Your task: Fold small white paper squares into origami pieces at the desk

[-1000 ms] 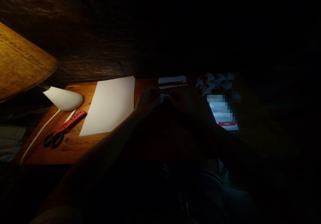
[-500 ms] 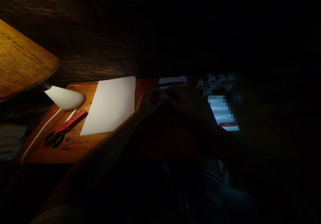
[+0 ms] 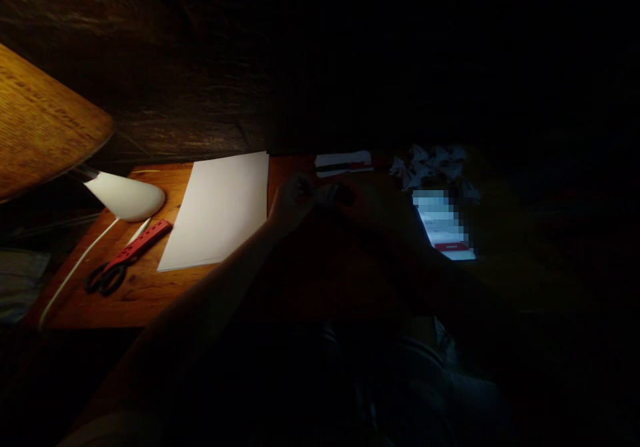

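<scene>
Over the middle of the table, my left hand (image 3: 293,197) is closed, its fingertips pinching a small folded piece of paper (image 3: 327,194). My right hand (image 3: 361,200) meets it from the other side, fingers curled at the same paper; it lies in deep shadow and its outline is faint. Just beyond the hands is a white strip of paper (image 3: 350,156) with a dark and red slim object (image 3: 336,167) on it. Left of my left hand lies a stack of white paper sheets (image 3: 220,210).
On the left stand a lamp with a yellowish shade (image 3: 45,123) and white base (image 3: 133,197), and scissors with black handles (image 3: 107,279) and a red part. To the right are a lit phone (image 3: 443,223) and several folded paper pieces (image 3: 425,163) on the wooden table (image 3: 135,307).
The small paper has turned between my fingers and shows less of its pale face. My right hand has shifted slightly. The whole view has moved a little.
</scene>
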`<state>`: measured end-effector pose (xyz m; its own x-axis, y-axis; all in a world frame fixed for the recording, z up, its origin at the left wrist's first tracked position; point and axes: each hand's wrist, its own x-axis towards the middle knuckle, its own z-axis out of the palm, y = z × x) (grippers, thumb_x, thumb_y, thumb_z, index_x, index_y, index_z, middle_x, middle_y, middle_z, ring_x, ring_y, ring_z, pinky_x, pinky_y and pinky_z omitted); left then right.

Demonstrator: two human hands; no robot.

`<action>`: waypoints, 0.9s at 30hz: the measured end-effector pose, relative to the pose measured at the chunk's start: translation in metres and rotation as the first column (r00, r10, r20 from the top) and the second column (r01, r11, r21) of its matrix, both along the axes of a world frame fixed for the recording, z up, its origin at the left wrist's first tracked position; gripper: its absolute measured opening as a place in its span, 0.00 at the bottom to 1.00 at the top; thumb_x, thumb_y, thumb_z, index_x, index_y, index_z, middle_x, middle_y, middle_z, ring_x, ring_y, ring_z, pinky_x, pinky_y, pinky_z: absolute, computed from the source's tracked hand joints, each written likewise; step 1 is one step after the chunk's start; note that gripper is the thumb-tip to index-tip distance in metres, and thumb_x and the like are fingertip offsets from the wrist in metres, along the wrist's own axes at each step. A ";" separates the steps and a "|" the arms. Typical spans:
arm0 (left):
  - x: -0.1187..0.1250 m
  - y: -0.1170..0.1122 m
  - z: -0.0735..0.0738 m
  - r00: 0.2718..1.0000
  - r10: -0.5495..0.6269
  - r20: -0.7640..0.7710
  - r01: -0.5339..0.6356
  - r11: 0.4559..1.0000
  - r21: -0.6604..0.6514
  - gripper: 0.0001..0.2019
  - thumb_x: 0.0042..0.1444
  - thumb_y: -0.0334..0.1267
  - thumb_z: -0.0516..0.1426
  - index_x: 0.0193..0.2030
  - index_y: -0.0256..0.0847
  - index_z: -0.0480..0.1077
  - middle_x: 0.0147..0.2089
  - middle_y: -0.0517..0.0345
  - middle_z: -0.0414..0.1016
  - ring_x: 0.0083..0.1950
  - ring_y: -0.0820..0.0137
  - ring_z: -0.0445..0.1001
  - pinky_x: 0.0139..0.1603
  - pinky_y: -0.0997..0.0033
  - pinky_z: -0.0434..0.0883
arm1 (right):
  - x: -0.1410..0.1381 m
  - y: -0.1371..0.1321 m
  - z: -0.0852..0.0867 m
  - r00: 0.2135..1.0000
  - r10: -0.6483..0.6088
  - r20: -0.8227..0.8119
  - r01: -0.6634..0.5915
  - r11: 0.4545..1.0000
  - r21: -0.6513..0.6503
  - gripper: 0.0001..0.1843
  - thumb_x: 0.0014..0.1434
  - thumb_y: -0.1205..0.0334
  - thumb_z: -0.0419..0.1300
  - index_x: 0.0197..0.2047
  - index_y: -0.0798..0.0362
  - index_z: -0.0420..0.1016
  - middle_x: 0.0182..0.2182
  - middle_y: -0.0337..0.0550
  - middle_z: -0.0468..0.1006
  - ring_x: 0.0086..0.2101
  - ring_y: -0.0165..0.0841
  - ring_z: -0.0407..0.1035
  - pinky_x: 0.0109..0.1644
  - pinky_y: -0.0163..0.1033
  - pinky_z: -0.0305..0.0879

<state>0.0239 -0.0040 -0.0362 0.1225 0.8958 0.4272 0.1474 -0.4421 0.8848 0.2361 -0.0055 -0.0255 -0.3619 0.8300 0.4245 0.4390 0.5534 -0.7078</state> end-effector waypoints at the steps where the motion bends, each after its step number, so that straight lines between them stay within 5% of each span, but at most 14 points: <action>1: 0.000 -0.001 0.001 1.000 0.004 0.004 -0.004 1.000 -0.012 0.21 0.53 0.44 0.74 0.39 0.44 0.66 0.34 0.63 0.72 0.34 0.73 0.73 0.35 0.74 0.71 | 0.000 0.000 0.001 1.000 -0.013 -0.001 0.013 1.000 0.012 0.19 0.60 0.54 0.73 0.53 0.50 0.82 0.52 0.53 0.85 0.50 0.49 0.78 0.58 0.54 0.75; 7: -0.002 -0.001 0.003 0.997 -0.057 -0.045 0.055 0.997 -0.045 0.14 0.52 0.36 0.70 0.41 0.42 0.71 0.35 0.60 0.76 0.35 0.71 0.75 0.36 0.72 0.73 | -0.001 -0.004 0.009 0.998 -0.040 -0.038 0.038 0.998 -0.042 0.23 0.62 0.39 0.71 0.44 0.52 0.80 0.43 0.52 0.83 0.42 0.44 0.76 0.48 0.49 0.74; 14: -0.003 -0.003 0.002 0.994 -0.101 -0.040 0.096 0.989 -0.116 0.11 0.51 0.39 0.66 0.41 0.40 0.75 0.36 0.60 0.80 0.38 0.70 0.78 0.40 0.72 0.75 | -0.006 -0.014 0.021 0.994 -0.020 -0.106 0.004 0.988 -0.154 0.20 0.60 0.45 0.73 0.45 0.50 0.79 0.41 0.49 0.86 0.41 0.45 0.77 0.46 0.47 0.74; 27: -0.004 -0.003 0.002 0.983 -0.157 -0.098 0.142 0.979 -0.148 0.11 0.54 0.44 0.68 0.37 0.40 0.76 0.32 0.58 0.79 0.32 0.71 0.76 0.34 0.71 0.73 | -0.004 -0.001 -0.004 0.981 0.141 -0.135 -0.171 0.956 -0.239 0.18 0.56 0.57 0.73 0.49 0.51 0.78 0.43 0.44 0.84 0.40 0.40 0.75 0.46 0.46 0.74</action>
